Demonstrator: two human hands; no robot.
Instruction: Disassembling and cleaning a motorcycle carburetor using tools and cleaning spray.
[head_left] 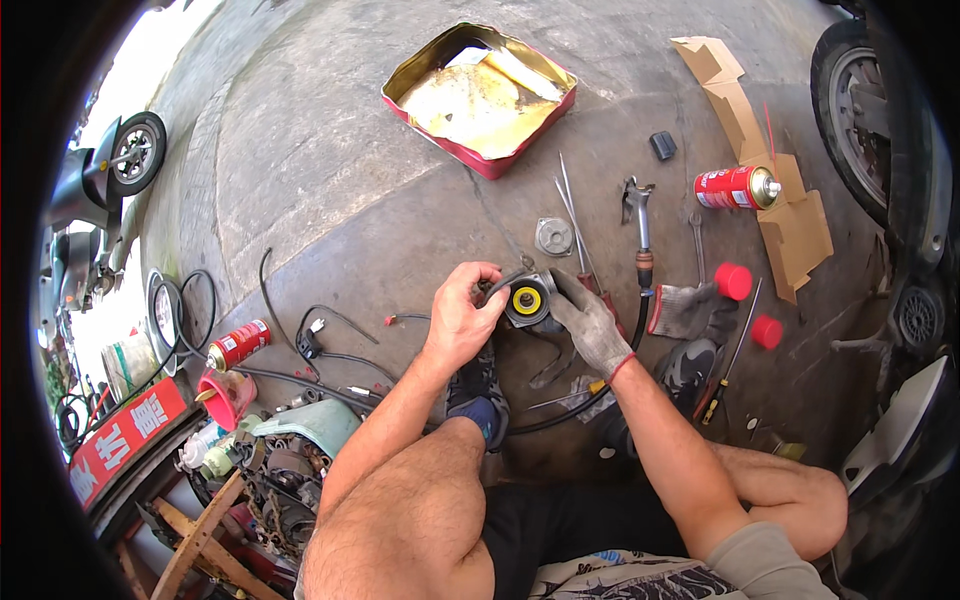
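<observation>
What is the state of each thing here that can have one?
Left hand, bare, at the housing
Right hand, gloved, holding the housing
Housing, held, yellow ring showing
Tin, open
Cardboard, unfolded
Left spray can, uncapped
Right spray can, uncapped
Red caps, detached
Spare glove, unworn

Round housing (pixel 526 301), right side hidden by the gloved right hand (pixel 592 325); whether the dark strip (pixel 508 282) in the left hand (pixel 465 308) belongs to it cannot be told. Right shoe (pixel 690 372), partly concealed behind the right forearm (pixel 680 445). Scooter wheel (pixel 852 120), far right, partly covered by bodywork (pixel 920 170). Motorbike (pixel 85 195), far left, cut off by the dark lens rim. Metal parts (pixel 287 475), near left, too jumbled to separate. Shirt (pixel 640 578), cut off by the near edge.
</observation>
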